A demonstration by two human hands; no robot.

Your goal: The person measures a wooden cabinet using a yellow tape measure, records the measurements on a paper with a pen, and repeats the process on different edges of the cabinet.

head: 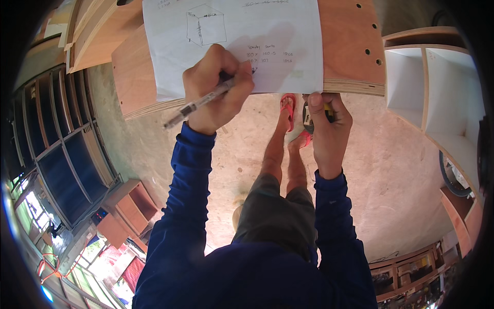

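Observation:
My left hand (218,89) grips a clear-barrelled pen (197,104), its tip on a white sheet of paper (285,23). A box sketch and handwritten measurements are on the sheet. Under the paper is a plywood board (347,31) with a layered edge. At the board's near edge, my right hand (330,123) rests its thumb by the paper's lower right corner. Its fingers are curled round a black and yellow tape measure (308,117), partly hidden by the hand.
White-lined plywood cabinets (444,85) stand at the right, with a wheel (453,177) below. Plywood panels (92,31) are at the upper left. A metal-framed rack (61,154) and a small wooden cabinet (127,208) stand left. Concrete floor (386,174) lies below the board.

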